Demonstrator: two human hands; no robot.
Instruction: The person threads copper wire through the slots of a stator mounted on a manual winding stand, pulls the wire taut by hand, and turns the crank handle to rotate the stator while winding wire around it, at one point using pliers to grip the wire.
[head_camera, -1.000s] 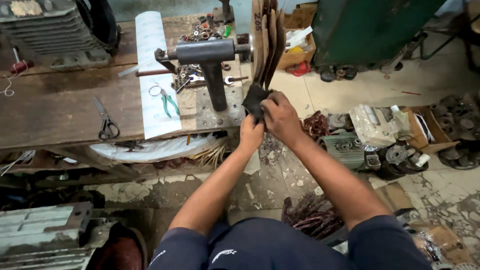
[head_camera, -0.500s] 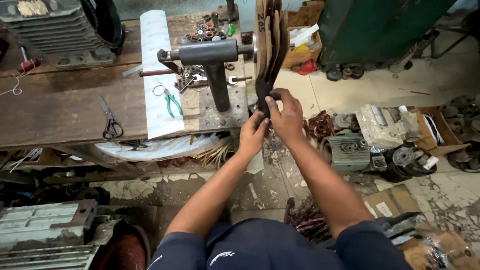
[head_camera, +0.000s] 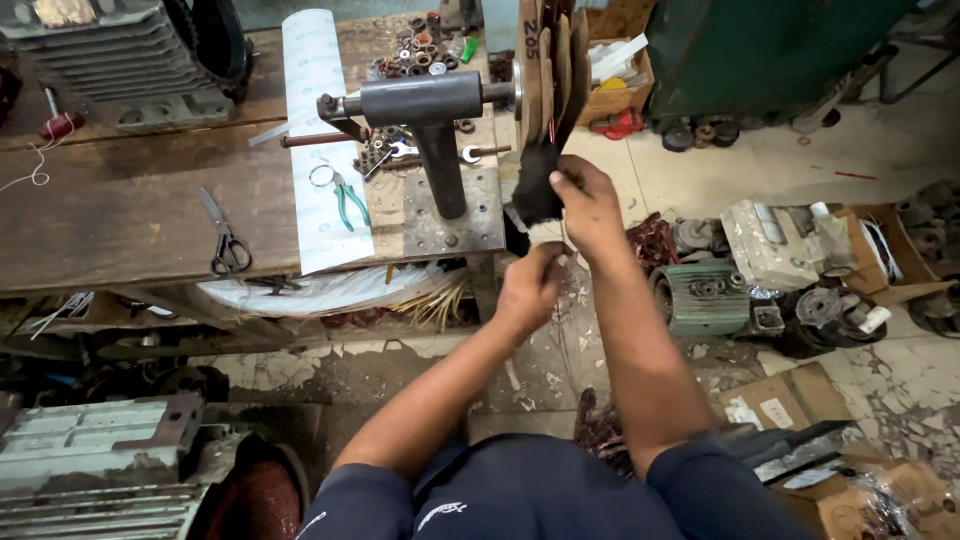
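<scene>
Looks like a motor repair or rewinding workshop. The giveaway is the worn wooden workbench (head_camera: 130, 210) with a grey metal winding stand (head_camera: 435, 120) bolted onto it. Left of that stand on the bench: green-handled pliers (head_camera: 345, 195), black scissors (head_camera: 225, 235) and a long white paper sheet (head_camera: 320, 140). Behind the stand, a pile of small rings and washers (head_camera: 415, 55). Right of the bench, on the grimy tiled floor, sit dismantled green and grey motor housings (head_camera: 705, 295) and cardboard boxes (head_camera: 790, 400).

Brown cardboard boxes (head_camera: 790, 400), perhaps labelled, on floor (head_camera: 900, 150)
</scene>
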